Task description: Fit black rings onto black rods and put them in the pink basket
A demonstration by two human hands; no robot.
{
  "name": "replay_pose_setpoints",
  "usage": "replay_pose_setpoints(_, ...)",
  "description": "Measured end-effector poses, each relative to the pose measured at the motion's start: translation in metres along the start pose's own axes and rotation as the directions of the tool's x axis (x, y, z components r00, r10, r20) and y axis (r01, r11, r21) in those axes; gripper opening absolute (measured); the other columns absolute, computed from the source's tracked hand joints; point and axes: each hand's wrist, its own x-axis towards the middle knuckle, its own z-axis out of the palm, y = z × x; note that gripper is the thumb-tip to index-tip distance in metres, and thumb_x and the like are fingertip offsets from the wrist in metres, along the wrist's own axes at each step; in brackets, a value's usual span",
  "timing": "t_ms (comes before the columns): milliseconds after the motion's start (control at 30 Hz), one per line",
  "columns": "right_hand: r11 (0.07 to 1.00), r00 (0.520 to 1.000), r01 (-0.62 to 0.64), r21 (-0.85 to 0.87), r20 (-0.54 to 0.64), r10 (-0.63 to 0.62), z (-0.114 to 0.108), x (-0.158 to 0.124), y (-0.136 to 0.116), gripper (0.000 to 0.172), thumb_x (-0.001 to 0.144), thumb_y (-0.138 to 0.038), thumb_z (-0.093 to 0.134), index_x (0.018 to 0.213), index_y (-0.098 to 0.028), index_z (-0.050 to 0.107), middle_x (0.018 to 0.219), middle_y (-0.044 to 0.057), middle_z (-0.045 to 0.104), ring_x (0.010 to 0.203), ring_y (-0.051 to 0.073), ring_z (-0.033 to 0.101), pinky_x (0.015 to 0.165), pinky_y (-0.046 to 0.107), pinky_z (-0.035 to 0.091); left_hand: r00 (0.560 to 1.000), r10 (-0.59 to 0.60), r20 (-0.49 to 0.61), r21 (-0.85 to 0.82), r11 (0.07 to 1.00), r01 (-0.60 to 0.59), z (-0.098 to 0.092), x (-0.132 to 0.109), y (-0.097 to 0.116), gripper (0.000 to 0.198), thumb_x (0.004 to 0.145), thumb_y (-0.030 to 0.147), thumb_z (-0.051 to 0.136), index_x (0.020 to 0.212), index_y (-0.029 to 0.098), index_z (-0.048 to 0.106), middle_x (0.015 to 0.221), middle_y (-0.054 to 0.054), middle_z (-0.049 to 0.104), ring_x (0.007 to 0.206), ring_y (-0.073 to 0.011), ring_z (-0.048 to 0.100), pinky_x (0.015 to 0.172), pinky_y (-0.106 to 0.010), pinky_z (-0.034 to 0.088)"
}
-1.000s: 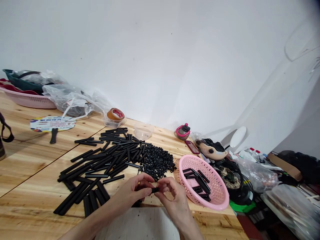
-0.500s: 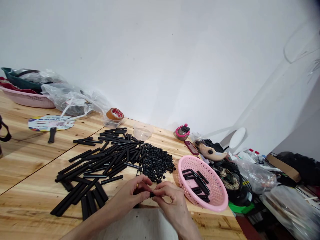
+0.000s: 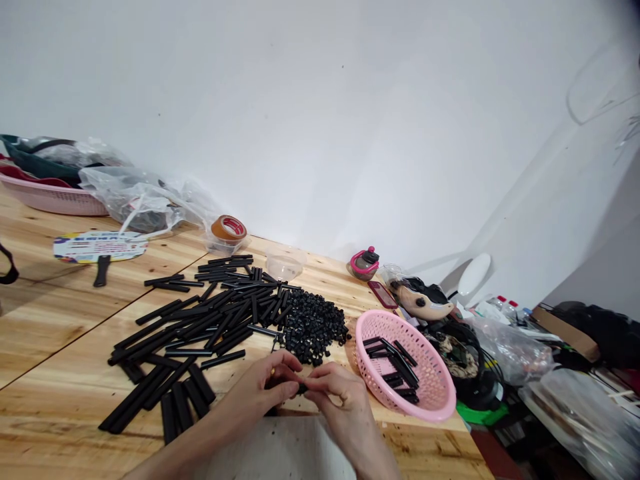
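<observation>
1. The left hand (image 3: pixel 260 387) and right hand (image 3: pixel 340 400) are both closed, their fingers pinching a short black piece (image 3: pixel 303 389) between them, just above the wooden table (image 3: pixel 60 320)
2. Just beyond the hands lies a heap of small black bits (image 3: pixel 313 327), touching a spread of long black tubes (image 3: pixel 200 327)
3. To the right, a pink basket (image 3: pixel 430 400) holds more black tubes (image 3: pixel 393 367)
</observation>
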Motion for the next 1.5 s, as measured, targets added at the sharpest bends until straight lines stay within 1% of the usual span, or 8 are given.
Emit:
replay_pose_setpoints(200,0.992,0.997,-0.066,0.109,-0.029,0.069,-0.001,0.002,-0.007,0.022,0.083,-0.012,0.067,0.091,-0.028,0.08,0.09,0.004,0.073,0.083,0.019,0.067,0.07,0.027,0.052,0.998,0.04,-0.049,0.012,0.999,-0.039,0.002,0.0,0.003,0.025,0.085,0.038,0.064,0.099,0.019,0.057,0.085,-0.003,0.069,0.068,-0.0143,0.053,0.062,-0.025,0.039)
replay_pose_setpoints(567,0.994,0.996,-0.041,0.099,-0.079,0.049,0.002,0.003,-0.005,0.016,0.079,-0.015,0.071,0.083,-0.027,0.08,0.087,0.005,0.073,0.082,0.02,0.069,0.072,0.029,0.052,0.999,0.033,-0.035,0.009,0.999,-0.032,0.002,-0.001,0.005,0.025,0.084,0.038,0.064,0.1,0.02,0.057,0.09,-0.003,0.068,0.072,-0.0153,0.056,0.062,-0.025,0.039)
replay_pose_setpoints(767,0.979,0.987,-0.093,0.179,-0.115,0.115,0.002,0.003,-0.006,0.019,0.073,-0.009,0.075,0.079,-0.027,0.08,0.085,0.004,0.075,0.082,0.021,0.069,0.073,0.028,0.054,0.999,0.018,-0.047,0.005,1.0,-0.018,0.003,-0.002,0.006,0.029,0.082,0.043,0.066,0.099,0.02,0.059,0.093,-0.004,0.068,0.077,-0.0177,0.059,0.063,-0.026,0.041)
replay_pose_setpoints(867,0.983,0.989,-0.064,0.173,-0.118,0.085,0.002,0.003,-0.004,0.019,0.072,-0.008,0.076,0.077,-0.026,0.08,0.083,0.003,0.076,0.08,0.02,0.069,0.071,0.028,0.053,0.999,0.006,-0.054,0.009,1.0,-0.005,0.003,-0.002,0.004,0.031,0.08,0.044,0.067,0.098,0.02,0.06,0.093,-0.004,0.067,0.081,-0.0189,0.059,0.064,-0.026,0.041)
replay_pose_setpoints(1000,0.991,0.996,-0.017,0.136,-0.082,0.029,0.002,0.002,0.0,0.016,0.074,-0.011,0.077,0.078,-0.026,0.08,0.082,0.004,0.075,0.076,0.019,0.07,0.069,0.028,0.052,0.999,0.001,-0.035,0.022,1.0,0.0,0.002,-0.002,0.002,0.028,0.08,0.042,0.066,0.095,0.02,0.057,0.087,-0.001,0.064,0.075,-0.0164,0.056,0.063,-0.025,0.04)
replay_pose_setpoints(1100,0.99,0.997,-0.032,0.134,-0.059,0.04,0.003,0.0,0.001,0.017,0.075,-0.01,0.076,0.078,-0.026,0.081,0.082,0.005,0.075,0.076,0.019,0.07,0.069,0.029,0.053,1.0,0.002,-0.03,0.046,0.999,-0.001,0.002,-0.002,0.003,0.026,0.081,0.041,0.065,0.094,0.02,0.055,0.085,0.0,0.064,0.073,-0.0155,0.054,0.062,-0.025,0.038)
replay_pose_setpoints(1267,0.985,0.994,-0.047,0.164,-0.092,0.063,0.008,-0.002,0.007,0.02,0.07,-0.008,0.078,0.074,-0.028,0.08,0.078,0.003,0.075,0.073,0.019,0.069,0.064,0.027,0.052,1.0,0.007,-0.017,0.072,0.997,-0.006,0.001,-0.004,0.004,0.026,0.081,0.044,0.063,0.089,0.021,0.054,0.081,0.001,0.06,0.07,-0.0147,0.052,0.06,-0.023,0.036)
replay_pose_setpoints(1500,0.982,0.994,-0.055,0.18,-0.087,0.071,0.015,-0.005,0.014,0.023,0.071,-0.006,0.075,0.074,-0.028,0.08,0.076,0.003,0.075,0.07,0.018,0.069,0.061,0.026,0.053,0.999,0.032,0.0,0.139,0.99,-0.032,-0.001,-0.003,0.001,0.015,0.082,0.034,0.061,0.085,0.02,0.055,0.075,0.003,0.056,0.07,-0.0148,0.049,0.061,-0.024,0.035)
